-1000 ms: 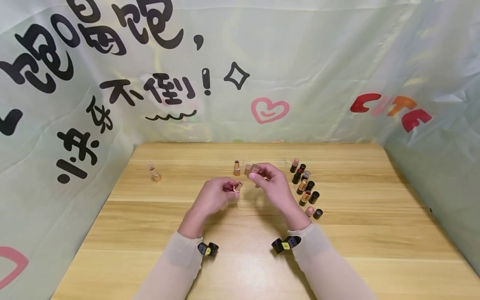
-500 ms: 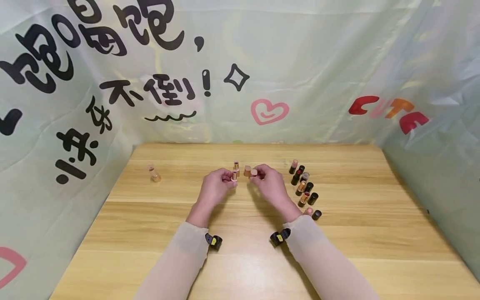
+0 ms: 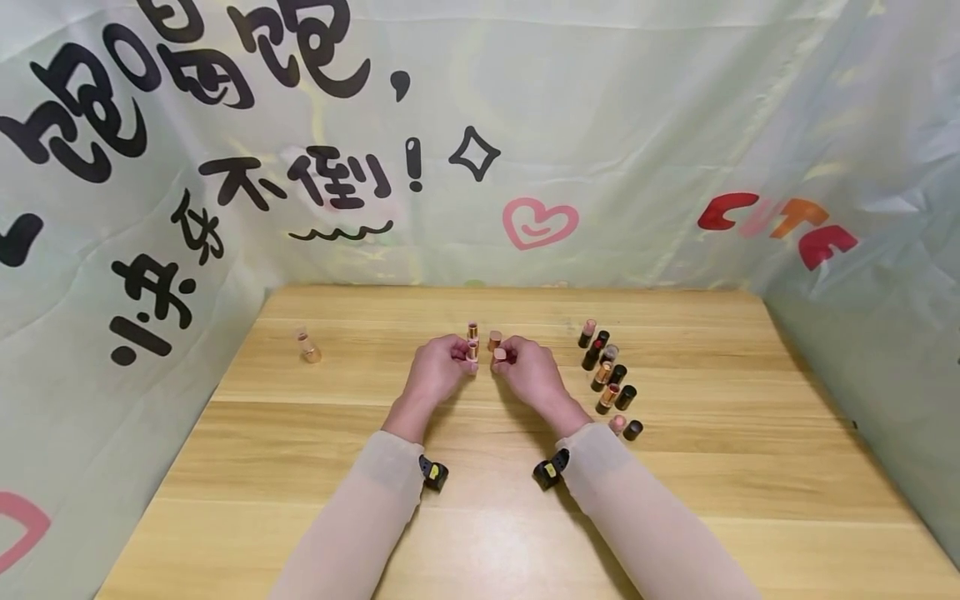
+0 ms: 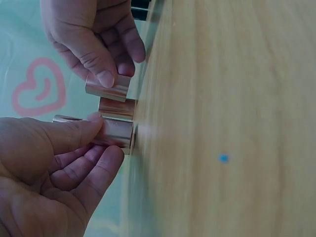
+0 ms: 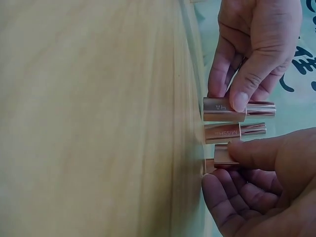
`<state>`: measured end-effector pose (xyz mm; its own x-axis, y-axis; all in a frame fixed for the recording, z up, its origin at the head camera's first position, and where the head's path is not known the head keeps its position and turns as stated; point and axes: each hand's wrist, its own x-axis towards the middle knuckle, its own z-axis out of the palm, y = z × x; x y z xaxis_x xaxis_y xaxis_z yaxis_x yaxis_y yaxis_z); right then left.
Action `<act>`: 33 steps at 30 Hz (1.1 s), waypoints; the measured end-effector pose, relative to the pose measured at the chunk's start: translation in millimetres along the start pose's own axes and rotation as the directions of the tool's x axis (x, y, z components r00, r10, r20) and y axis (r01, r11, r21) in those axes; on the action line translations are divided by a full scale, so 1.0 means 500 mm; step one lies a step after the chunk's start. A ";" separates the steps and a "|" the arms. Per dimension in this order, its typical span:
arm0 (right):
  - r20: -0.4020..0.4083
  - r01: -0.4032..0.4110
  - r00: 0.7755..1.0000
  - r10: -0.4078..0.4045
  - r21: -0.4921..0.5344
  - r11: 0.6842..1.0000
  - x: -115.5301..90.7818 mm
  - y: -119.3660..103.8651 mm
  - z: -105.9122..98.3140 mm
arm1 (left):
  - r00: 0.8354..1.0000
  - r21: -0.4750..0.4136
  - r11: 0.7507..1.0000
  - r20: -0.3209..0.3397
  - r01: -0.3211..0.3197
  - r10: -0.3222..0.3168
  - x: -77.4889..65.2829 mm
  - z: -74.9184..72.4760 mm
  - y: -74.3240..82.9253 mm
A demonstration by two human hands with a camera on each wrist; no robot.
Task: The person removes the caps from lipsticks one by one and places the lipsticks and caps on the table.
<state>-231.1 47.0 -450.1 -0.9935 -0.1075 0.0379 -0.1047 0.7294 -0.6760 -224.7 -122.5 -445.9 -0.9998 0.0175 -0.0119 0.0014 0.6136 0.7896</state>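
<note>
My left hand (image 3: 437, 367) pinches an uncapped rose-gold lipstick (image 5: 224, 108) upright, its base at the tabletop. Close behind it stands a second uncapped rose-gold lipstick (image 5: 222, 132) with lettering on its side. Between thumb and fingers, my right hand (image 3: 531, 367) holds a rose-gold lipstick cap (image 4: 107, 89), which looks slightly above the table in the wrist views. Another rose-gold cap (image 3: 495, 339) stands just behind the held one. My curled fingers partly hide both held pieces in the head view.
Several black-based lipsticks (image 3: 603, 375) and black caps (image 3: 626, 397) stand in a slanting row on the right. Far left on the wooden table (image 3: 300, 467) is a small rose-gold item with a clear top (image 3: 309, 348). Printed cloth (image 3: 637, 125) walls the back and sides.
My left hand has brought its lipstick upright and down to the table in front of the standing one. The right hand has lowered its cap nearer to me, in front of the other cap.
</note>
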 end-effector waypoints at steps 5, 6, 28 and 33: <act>0.012 -0.003 1.000 0.004 -0.003 1.000 0.001 0.002 0.003 | 1.000 0.016 1.000 -0.001 -0.003 0.003 0.002 0.002 0.000; 0.013 -0.002 1.000 0.002 -0.006 1.000 0.002 0.002 0.004 | 1.000 0.017 1.000 -0.002 -0.004 0.004 0.002 0.002 0.000; 0.020 0.013 1.000 -0.012 -0.044 0.999 0.007 0.007 0.008 | 1.000 0.021 1.000 0.005 -0.015 0.015 0.004 0.002 -0.004; 0.015 0.018 1.000 -0.017 -0.049 0.999 0.009 0.012 0.010 | 1.000 0.013 1.000 0.009 -0.012 0.012 0.005 0.003 -0.003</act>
<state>-236.2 47.1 -457.6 -0.9907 -0.1302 0.0382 -0.1245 0.7593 -0.6387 -227.2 -122.4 -448.1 -0.9995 0.0319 -0.0079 0.0137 0.6235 0.7817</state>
